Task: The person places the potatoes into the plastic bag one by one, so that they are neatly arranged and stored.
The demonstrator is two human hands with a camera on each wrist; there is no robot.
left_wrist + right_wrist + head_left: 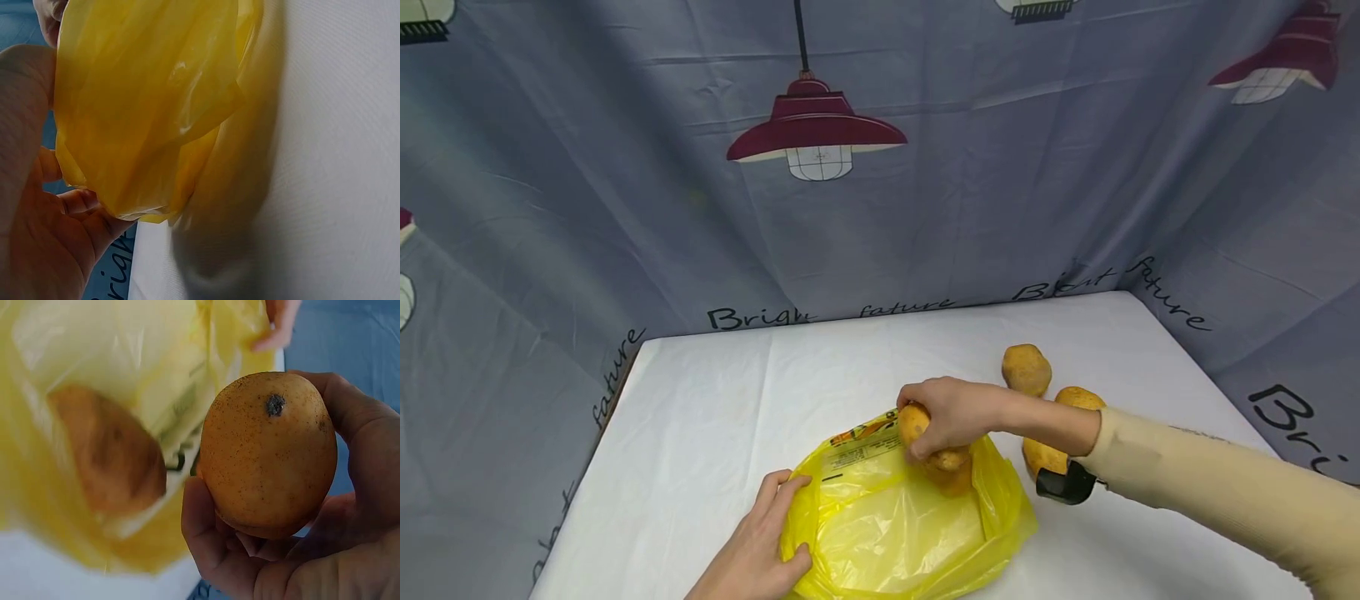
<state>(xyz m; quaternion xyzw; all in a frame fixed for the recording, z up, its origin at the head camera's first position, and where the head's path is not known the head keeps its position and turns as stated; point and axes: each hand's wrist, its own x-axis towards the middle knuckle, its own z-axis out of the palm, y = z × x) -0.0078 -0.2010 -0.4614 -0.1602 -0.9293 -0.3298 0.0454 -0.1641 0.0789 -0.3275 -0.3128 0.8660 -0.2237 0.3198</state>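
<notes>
My right hand [951, 412] grips a potato [269, 453] with fingers and thumb around its sides, over the mouth of a yellow plastic bag [887, 525]. A dark spot marks the skin of this potato in the right wrist view. Inside the bag rests another potato [109, 453], just beside the held one in that view. On the bag's left side my left hand [760, 542] holds the rim, fingers on the far edge and thumb nearer. The left wrist view shows the bag wall [144, 106] standing up between thumb and fingers.
Three potatoes lie on the white table right of the bag: one at the back [1026, 369], one partly behind the right forearm [1078, 397], and one just under it [1043, 457]. A grey printed curtain [962, 217] hangs behind the table and along its sides.
</notes>
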